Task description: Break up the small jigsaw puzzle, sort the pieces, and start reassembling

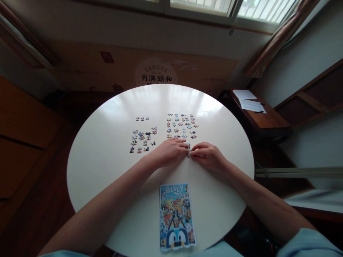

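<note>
Both hands meet over a few puzzle pieces (189,152) on the round white table (102,178). My right hand (210,155) pinches the edge of a piece there from the right. Coming from the left, my left hand (173,151) lies palm down with its fingertips at the same pieces; its fingers are close together, and what they may grip is hidden. Behind the hands, loose pieces (180,124) stand in rows. Another group of pieces (141,136) lies to the left, some touching. Nearer me is a colourful Bluey picture sheet (177,217), flat on the table.
A small brown wooden table (268,119) with papers (252,106) and pens stands at the back right. Behind the round table is a wall with a printed panel (214,71), below a window (200,5).
</note>
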`<state>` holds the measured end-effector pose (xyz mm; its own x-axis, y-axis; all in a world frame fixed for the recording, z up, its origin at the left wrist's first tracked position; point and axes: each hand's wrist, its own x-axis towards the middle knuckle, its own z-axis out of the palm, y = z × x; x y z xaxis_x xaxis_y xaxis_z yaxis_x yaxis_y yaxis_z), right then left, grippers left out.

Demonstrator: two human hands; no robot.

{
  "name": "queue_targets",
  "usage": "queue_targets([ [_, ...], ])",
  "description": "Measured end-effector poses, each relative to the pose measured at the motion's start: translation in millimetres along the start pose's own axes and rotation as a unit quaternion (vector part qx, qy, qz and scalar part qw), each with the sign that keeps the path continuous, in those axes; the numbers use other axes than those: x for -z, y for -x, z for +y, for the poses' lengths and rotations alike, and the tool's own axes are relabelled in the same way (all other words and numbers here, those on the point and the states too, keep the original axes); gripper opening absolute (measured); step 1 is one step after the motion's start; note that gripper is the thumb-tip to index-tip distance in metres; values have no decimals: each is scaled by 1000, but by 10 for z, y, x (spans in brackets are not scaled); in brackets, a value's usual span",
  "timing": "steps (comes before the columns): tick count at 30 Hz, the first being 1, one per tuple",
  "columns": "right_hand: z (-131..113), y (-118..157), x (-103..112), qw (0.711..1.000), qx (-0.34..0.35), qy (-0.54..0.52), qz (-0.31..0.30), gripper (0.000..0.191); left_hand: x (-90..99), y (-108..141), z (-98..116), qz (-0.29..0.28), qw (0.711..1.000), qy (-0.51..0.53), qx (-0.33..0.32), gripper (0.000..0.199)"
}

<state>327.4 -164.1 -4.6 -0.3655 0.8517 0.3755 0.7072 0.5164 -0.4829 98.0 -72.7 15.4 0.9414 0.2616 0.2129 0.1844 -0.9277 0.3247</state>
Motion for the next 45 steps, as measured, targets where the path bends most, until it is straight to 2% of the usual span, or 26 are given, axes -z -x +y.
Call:
queue_targets([
  [9, -1, 17, -6, 999, -47, 1, -26, 15, 22, -27, -1, -3, 1000, 25, 2, 34],
  [14, -4, 30, -19, 998, -52, -35, 17, 15, 4, -41, 19, 18, 999, 41, 5, 31],
  [17, 0, 25, -16, 998, -41, -13, 55, 15, -3, -52, 28, 19, 999, 39, 10, 32],
  [21, -4, 7, -18, 999, -13, 41, 19, 14, -10, -60, 33, 12, 1000, 16, 16, 29],
  [25, -9, 2, -31, 998, -21, 54, 2, 16, -50, -66, 53, 7, 1000, -23, 15, 25],
  [29, -6, 11, -41, 999, -20, 41, 2, 16, 13, -46, 91, 31, 999, -27, 26, 36],
  [32, -2, 18, -46, 999, -20, 29, 6, 16, 258, 82, 84, 32, 997, -25, 65, 43],
  [36, 6, 21, -53, 999, -19, 23, -16, 12, 661, 452, 51, 9, 983, -8, 183, 25],
  [38, 11, 22, -55, 999, -19, 24, -22, 10, 766, 642, 79, -17, 974, -15, 226, 19],
  [41, 16, 24, -51, 999, -20, 19, -23, 9, 769, 826, 200, -74, 965, -17, 251, 21],
  [45, 22, 29, -30, 999, -33, -14, -11, 10, 650, 893, 368, -123, 960, -31, 251, 14],
])
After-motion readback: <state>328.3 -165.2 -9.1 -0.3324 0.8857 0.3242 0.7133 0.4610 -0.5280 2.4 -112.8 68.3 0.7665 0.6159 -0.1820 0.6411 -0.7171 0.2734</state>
